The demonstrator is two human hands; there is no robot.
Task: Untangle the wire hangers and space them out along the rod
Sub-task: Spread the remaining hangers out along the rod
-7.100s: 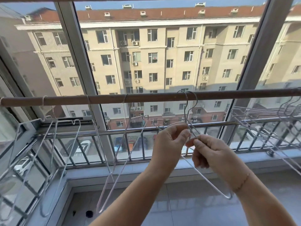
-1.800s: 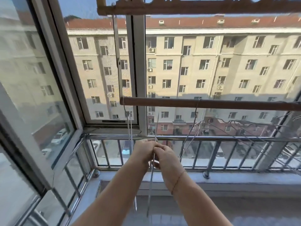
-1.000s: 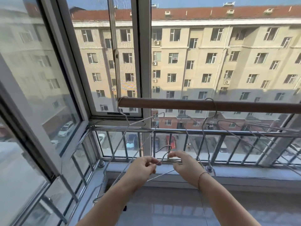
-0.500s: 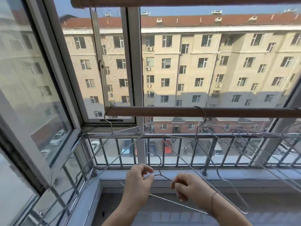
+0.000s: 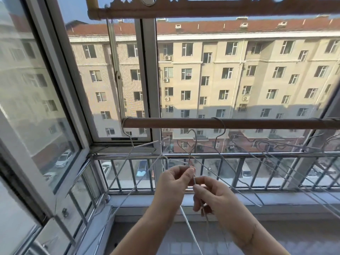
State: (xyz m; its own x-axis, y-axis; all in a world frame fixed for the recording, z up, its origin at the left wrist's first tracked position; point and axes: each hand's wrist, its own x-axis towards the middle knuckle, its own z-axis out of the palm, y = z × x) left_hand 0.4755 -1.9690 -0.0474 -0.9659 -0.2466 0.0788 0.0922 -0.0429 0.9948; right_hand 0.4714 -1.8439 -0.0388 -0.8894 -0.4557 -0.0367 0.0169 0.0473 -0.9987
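At the far left, the end hanger (image 5: 131, 140) sits hooked over the tip of the rod (image 5: 174, 124), its wire arms trailing down and left toward the window corner.

Next comes the left hand (image 5: 173, 183), thumb and forefinger pinching the neck of the loose hanger (image 5: 196, 138). Half a second ago this hanger lay low and nearly flat between the hands, near the sill. Now it stands upright, lifted so that its hook rises just under the rod without yet being over it. The hook looks clear of other wires, though an arm of a neighbour crosses near its neck, and I cannot tell if they touch.

Just right of it and lower, the right hand (image 5: 213, 199) pinches the same wire below the neck, fingers curled round it.

Further right, the hooked hanger (image 5: 224, 127) hangs from the rod, and beyond it a bunch (image 5: 272, 146) of hangers crowds the right end, overlapping.

The lift suggests the loose hanger has been worked free and is ready to go into the bare stretch of rod between the end hanger and the hooked one. The bunch probably still needs sorting.
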